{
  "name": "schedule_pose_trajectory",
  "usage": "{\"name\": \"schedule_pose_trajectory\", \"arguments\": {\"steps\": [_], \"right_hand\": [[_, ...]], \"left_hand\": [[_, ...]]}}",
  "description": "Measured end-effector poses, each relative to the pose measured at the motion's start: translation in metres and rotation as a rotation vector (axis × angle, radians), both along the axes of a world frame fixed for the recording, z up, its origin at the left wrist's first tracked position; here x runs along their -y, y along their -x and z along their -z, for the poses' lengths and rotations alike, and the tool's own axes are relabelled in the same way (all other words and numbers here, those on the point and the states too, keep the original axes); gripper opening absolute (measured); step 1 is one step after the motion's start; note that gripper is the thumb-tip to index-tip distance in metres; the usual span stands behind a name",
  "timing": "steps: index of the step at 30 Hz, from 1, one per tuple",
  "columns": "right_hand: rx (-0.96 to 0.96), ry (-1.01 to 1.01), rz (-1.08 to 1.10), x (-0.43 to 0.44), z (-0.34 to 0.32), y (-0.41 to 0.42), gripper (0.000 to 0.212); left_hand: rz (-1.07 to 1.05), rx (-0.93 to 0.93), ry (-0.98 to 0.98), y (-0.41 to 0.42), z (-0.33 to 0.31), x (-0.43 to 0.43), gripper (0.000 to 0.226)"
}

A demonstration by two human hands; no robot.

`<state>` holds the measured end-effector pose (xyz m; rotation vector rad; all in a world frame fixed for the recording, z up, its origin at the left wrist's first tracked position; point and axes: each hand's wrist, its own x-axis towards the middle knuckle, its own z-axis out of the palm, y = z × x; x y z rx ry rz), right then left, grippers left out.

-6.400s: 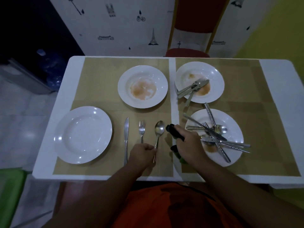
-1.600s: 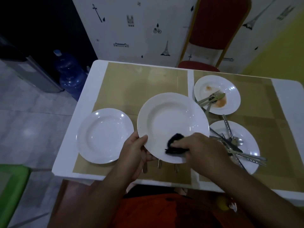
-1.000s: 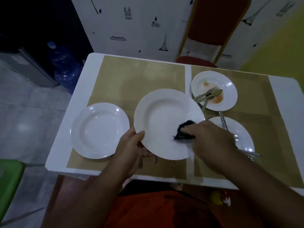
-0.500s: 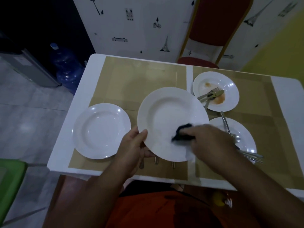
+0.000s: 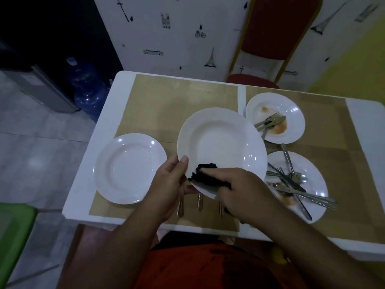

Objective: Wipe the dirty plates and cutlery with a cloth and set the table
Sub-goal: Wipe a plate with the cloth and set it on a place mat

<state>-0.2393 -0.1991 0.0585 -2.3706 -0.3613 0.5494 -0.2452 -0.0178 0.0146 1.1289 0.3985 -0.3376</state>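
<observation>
a clean white plate (image 5: 130,167) is seen flat on the table (image 5: 83,178), left of both hands. the wiped plate (image 5: 220,147) is gripped at its near-left rim by the left hand (image 5: 169,189), thumb on top. a black cloth (image 5: 206,178) is clamped under the right hand (image 5: 243,190) against the near rim. right of the hands, two stained plates (image 5: 291,113) bearing cutlery (image 5: 291,184) are noted.
</observation>
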Motion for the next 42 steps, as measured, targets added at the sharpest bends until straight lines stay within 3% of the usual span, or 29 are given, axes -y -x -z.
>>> {"name": "schedule_pose_trajectory", "arguments": {"steps": [6, 11, 16, 18, 22, 26, 29, 34, 39, 42], "right_hand": [[0.165, -0.058, -0.037, -0.016, 0.005, -0.009, 0.056], [0.321, 0.052, -0.034, -0.027, 0.007, -0.039, 0.059], [0.382, 0.001, -0.142, -0.033, 0.004, -0.016, 0.054], [0.382, 0.033, -0.154, -0.03, 0.008, -0.021, 0.055], [0.315, 0.146, 0.037, -0.016, 0.013, -0.061, 0.063], [0.299, 0.348, 0.189, 0.006, 0.006, -0.074, 0.055], [0.269, 0.286, 0.285, 0.011, 0.007, -0.072, 0.055], [0.22, 0.03, 0.093, -0.026, 0.021, -0.051, 0.063], [0.374, 0.089, -0.038, -0.037, 0.013, -0.043, 0.06], [0.355, 0.251, 0.14, -0.012, 0.014, -0.078, 0.06]], "left_hand": [[0.124, -0.013, 0.064, 0.001, 0.0, 0.002, 0.043], [0.123, -0.034, 0.046, 0.0, -0.001, 0.008, 0.041], [0.147, -0.005, -0.031, 0.001, -0.002, 0.004, 0.033], [0.18, -0.009, -0.077, 0.004, 0.0, 0.002, 0.035], [0.134, -0.035, -0.028, 0.006, 0.0, -0.001, 0.041], [0.076, -0.037, -0.006, 0.001, -0.004, -0.008, 0.047], [0.085, -0.037, -0.018, 0.0, -0.002, -0.007, 0.044], [0.103, -0.04, -0.007, -0.006, -0.005, 0.003, 0.041], [0.092, -0.039, -0.017, -0.009, -0.006, -0.003, 0.043], [0.074, -0.043, -0.028, -0.009, -0.006, -0.002, 0.045]]}}
